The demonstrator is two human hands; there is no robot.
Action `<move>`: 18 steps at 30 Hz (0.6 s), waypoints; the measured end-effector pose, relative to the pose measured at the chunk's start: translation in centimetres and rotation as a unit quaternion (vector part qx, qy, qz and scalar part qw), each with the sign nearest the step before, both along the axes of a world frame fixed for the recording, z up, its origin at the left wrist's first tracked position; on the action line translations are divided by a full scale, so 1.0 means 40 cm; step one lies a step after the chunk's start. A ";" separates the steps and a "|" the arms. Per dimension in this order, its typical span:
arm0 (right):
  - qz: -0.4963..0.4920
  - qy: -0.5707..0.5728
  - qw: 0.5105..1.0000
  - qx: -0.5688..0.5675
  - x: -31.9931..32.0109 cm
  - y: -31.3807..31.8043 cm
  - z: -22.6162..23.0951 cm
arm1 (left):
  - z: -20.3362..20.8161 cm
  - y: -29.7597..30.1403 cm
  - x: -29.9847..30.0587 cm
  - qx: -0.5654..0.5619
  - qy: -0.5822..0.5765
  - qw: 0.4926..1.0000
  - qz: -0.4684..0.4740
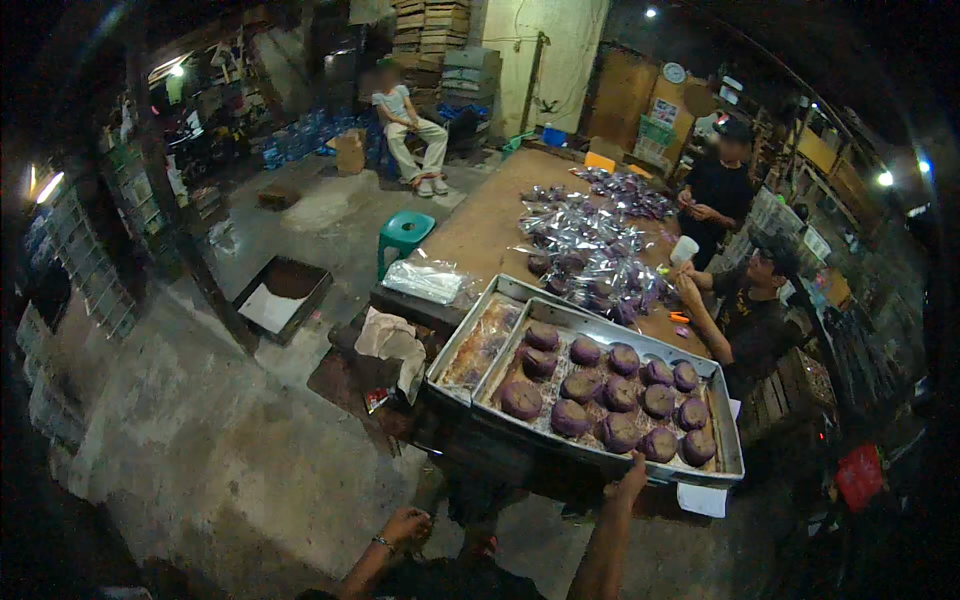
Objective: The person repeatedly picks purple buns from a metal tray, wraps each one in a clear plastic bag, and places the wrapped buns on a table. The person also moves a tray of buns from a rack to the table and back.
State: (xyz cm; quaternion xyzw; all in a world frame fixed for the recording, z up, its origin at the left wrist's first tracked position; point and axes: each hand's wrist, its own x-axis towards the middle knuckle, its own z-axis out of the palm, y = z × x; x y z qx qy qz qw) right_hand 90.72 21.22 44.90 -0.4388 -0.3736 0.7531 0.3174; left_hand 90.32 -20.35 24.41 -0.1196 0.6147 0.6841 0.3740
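Note:
A metal baking tray (pixel 610 462) of round purple buns (pixel 581 387) lies at the table's near end, its left part overlapping a second metal tray (pixel 452 372). The second tray's visible part has a browned, stained bottom and no buns. My right hand (pixel 627 482) grips the near rim of the bun tray, thumb on top; its other fingers are mostly hidden below the edge. Lower and further left, away from the trays, my left hand (pixel 405 527) is loosely closed, and I see nothing in it. A bracelet circles that wrist.
Clear-wrapped buns (pixel 590 240) are heaped on the long table (pixel 485 215). Two people (pixel 722 180) are along its right side; another sits (pixel 412 130) at the back. Left of the trays are plastic bags (pixel 425 281), a cloth (pixel 393 342) and a green stool (pixel 405 230).

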 end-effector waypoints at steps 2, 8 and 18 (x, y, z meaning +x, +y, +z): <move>0.132 -0.026 0.991 0.010 0.028 0.025 0.015 | 0.025 0.043 0.042 -0.022 -0.024 0.999 0.010; 0.353 -0.156 0.821 0.422 0.085 0.033 0.120 | 0.038 0.135 0.030 -0.078 -0.002 0.990 -0.120; 0.186 -0.241 0.548 0.779 -0.101 -0.058 0.080 | 0.007 0.303 -0.041 -0.056 0.005 0.972 -0.226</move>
